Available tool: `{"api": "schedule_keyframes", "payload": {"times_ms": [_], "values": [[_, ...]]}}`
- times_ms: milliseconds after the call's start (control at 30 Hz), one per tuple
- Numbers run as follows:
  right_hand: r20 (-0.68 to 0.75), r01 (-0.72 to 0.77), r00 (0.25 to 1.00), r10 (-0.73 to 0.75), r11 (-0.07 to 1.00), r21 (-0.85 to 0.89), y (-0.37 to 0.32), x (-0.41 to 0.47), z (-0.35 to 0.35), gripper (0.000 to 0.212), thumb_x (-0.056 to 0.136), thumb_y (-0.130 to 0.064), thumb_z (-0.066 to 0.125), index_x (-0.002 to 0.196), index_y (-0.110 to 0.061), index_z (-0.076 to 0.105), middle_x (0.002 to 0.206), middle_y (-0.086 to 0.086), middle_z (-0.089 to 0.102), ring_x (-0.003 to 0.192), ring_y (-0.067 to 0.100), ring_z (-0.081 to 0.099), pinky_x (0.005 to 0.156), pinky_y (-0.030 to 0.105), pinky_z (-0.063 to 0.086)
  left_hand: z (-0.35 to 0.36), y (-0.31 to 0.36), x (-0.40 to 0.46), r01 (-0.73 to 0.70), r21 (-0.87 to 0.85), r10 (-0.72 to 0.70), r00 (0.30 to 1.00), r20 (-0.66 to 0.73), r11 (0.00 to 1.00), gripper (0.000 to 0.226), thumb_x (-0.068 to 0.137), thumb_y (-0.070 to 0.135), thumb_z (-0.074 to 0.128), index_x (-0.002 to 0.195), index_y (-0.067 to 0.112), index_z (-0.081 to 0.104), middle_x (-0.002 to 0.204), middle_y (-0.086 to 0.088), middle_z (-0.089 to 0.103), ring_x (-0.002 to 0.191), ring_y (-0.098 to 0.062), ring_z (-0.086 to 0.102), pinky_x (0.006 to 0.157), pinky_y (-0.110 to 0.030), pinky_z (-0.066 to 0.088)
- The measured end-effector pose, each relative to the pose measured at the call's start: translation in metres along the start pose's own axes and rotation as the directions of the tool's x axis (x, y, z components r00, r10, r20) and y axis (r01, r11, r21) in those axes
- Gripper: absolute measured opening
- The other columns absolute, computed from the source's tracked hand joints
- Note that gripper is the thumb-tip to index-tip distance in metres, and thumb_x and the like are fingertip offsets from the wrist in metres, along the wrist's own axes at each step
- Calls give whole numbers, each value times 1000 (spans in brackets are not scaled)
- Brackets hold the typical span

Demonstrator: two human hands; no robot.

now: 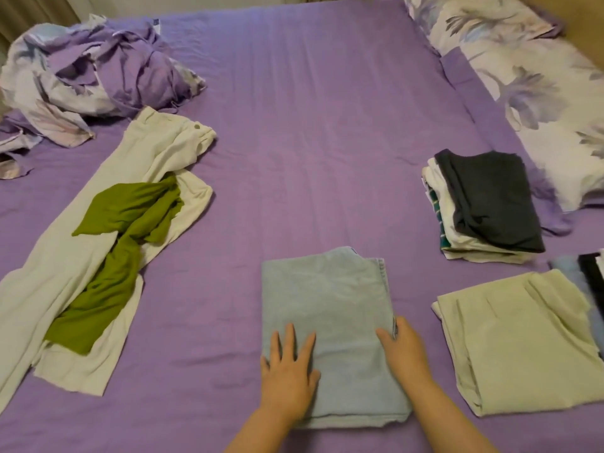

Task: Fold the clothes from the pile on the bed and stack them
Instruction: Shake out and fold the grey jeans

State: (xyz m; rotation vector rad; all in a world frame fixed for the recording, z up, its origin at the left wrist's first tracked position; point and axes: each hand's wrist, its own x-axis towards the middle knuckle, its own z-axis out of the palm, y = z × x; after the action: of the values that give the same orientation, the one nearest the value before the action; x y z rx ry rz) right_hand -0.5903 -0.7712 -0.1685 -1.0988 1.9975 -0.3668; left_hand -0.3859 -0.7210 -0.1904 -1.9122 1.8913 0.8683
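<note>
Two hands: left hand (289, 371) lies flat, fingers spread, on the folded blue garment (330, 335); right hand (403, 349) grips its right edge.
Unfolded: two, white trousers (81, 256) under a green top (121, 253), left.
Folded: dark-topped stack (483, 204), pale green piece (519, 341), right.
Bedding: crumpled duvet (91, 76), pillow (529, 80) on the purple bed (294, 125).

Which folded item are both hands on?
The light blue folded garment, front centre; left hand flat, right hand at its edge. Other stacks sit untouched.
</note>
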Motion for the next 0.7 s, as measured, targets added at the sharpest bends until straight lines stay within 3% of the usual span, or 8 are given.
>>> {"api": "schedule_keyframes", "payload": {"times_ms": [100, 233, 333, 400, 500, 600, 700], "values": [[-30, -45, 999, 42, 994, -99, 15, 13, 4, 40, 87, -9, 65, 124, 0, 53, 123, 22, 56, 115, 36, 50, 95, 39, 42, 11, 2, 12, 1, 25, -2, 1000, 9, 1000, 71, 96, 51, 37, 149, 42, -9, 156, -3, -28, 145, -33, -20, 115, -54, 12], [19, -83, 996, 84, 994, -65, 24, 18, 7, 76, 86, -19, 69, 145, 2, 27, 147, 21, 37, 134, 36, 36, 108, 39, 31, 16, 3, 16, 35, -8, -35, 995, -94, 999, 82, 90, 54, 44, 149, 41, -12, 159, -3, -22, 146, -31, -13, 117, -47, 14], [35, -85, 996, 87, 994, -67, 28, 22, 9, 78, 87, -23, 68, 146, 3, 24, 148, 21, 35, 136, 36, 34, 109, 38, 30, 9, 2, 18, 126, -231, -165, 973, -161, 965, 107, 79, 58, 61, 147, 36, -19, 158, -10, -19, 147, -31, -4, 118, -40, 15], [51, -98, 994, 100, 994, -38, 29, 27, 9, 73, 88, -24, 67, 144, 3, 29, 144, 23, 39, 133, 36, 37, 107, 38, 33, 0, -3, 27, 218, -469, -304, 946, -115, 856, 118, 74, 54, 72, 152, 26, -12, 159, -15, -6, 145, -34, 8, 115, -40, 21], [103, -167, 983, 153, 976, 140, 31, 34, 9, 58, 89, -24, 66, 136, 1, 42, 131, 19, 54, 121, 34, 51, 99, 39, 43, -14, -13, 44, 262, -686, -399, 916, -45, 679, 119, 68, 41, 83, 152, 11, 5, 148, -19, 31, 135, -35, 35, 109, -44, 34], [163, -206, 973, 162, 928, 310, 26, 37, 11, 42, 88, -23, 68, 123, -4, 54, 120, 13, 62, 110, 30, 59, 95, 39, 47, -23, -19, 50, 234, -901, -474, 880, 36, 366, 84, 71, 21, 85, 138, 2, 37, 132, -16, 54, 117, -31, 56, 99, -44, 46], [104, -119, 991, 89, 936, 332, 21, 35, 8, 30, 88, -25, 68, 113, -11, 57, 110, 8, 65, 98, 23, 60, 84, 32, 46, -29, -18, 46, 216, -961, -479, 871, 109, 173, 47, 78, 26, 79, 115, 4, 60, 116, -12, 66, 99, -25, 64, 87, -36, 50]]}}
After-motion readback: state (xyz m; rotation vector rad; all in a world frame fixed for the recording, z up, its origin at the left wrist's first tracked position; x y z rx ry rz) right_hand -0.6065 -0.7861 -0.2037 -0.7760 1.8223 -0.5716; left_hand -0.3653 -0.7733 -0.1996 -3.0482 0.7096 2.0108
